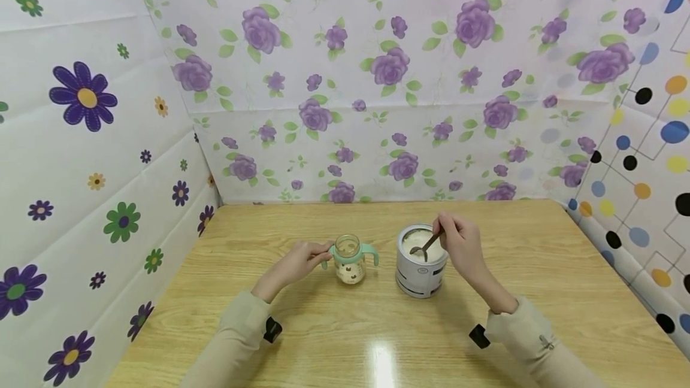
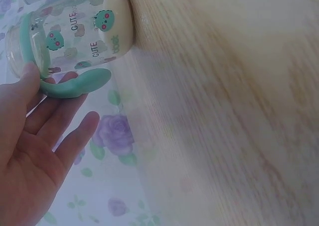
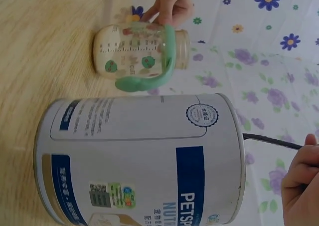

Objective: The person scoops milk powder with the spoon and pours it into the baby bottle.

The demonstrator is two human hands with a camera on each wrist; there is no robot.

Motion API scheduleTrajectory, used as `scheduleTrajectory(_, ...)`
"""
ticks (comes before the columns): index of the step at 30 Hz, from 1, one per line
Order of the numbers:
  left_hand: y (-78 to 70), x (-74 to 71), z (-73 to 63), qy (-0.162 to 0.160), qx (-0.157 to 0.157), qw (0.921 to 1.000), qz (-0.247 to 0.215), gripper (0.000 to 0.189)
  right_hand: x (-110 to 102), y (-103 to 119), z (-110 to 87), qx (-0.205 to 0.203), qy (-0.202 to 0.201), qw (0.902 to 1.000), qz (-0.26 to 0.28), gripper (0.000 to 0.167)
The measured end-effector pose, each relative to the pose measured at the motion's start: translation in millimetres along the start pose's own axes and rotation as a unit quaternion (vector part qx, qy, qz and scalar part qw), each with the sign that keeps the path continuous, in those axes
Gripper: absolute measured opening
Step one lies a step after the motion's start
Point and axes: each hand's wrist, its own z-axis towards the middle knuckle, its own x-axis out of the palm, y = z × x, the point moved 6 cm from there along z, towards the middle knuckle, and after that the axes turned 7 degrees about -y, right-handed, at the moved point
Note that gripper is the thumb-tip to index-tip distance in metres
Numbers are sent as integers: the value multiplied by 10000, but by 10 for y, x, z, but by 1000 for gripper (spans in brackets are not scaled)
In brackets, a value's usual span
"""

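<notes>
A clear baby bottle [image 1: 350,270] with a green two-handled collar stands upright and uncapped on the table. Pale powder covers its bottom, seen in the left wrist view. My left hand [image 1: 295,263] pinches the bottle's left handle [image 2: 75,85] between thumb and fingers. Right of the bottle is an open white-and-blue milk powder can [image 3: 144,151], filled with cream-coloured powder [image 1: 416,241]. Over its mouth, my right hand [image 1: 465,249] grips a dark brown spoon [image 1: 433,238] by the handle, tilted down into the can. In the right wrist view the can's wall hides the spoon's bowl.
The wooden table [image 1: 334,340] reaches to a flowered cloth [image 1: 323,154] behind and a daisy-print cloth [image 1: 124,184] on the left. A dotted cloth [image 1: 641,190] hangs on the right. Bottle and can stand a short gap apart.
</notes>
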Motion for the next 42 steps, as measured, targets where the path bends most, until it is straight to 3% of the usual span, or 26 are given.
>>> scheduleTrajectory(7, -17, 11, -11, -17, 2, 10000, 15, 31, -75, -171, 0, 1142, -409, 9918, 405, 47)
scheduleTrajectory(11, -14, 17, -8, 9, -21, 10000, -3, 32, -121, -278, 6, 2010, -486, 9767, 571, 43)
scheduleTrajectory(18, -9, 15, -6, -12, 20, 10000, 33, 33, -183, -500, 23, 3087, -37, 9469, 896, 38)
scheduleTrajectory(21, -11, 16, -11, -14, 14, 10000, 46, 33, -201, -579, 13, 3339, 85, 9342, 1252, 38)
scheduleTrajectory(28, -18, 15, -5, 0, 67, 10000, -60, 33, -218, -708, 4, 3837, 231, 8917, 2390, 41)
scheduleTrajectory(38, -3, 17, -11, -43, 139, 9999, -50, 31, -269, -766, 6, 4042, 219, 8490, 3396, 42)
scheduleTrajectory(42, -12, 12, -2, -33, 127, 9999, -69, 31, -277, -740, 13, 4000, 196, 8395, 3671, 43)
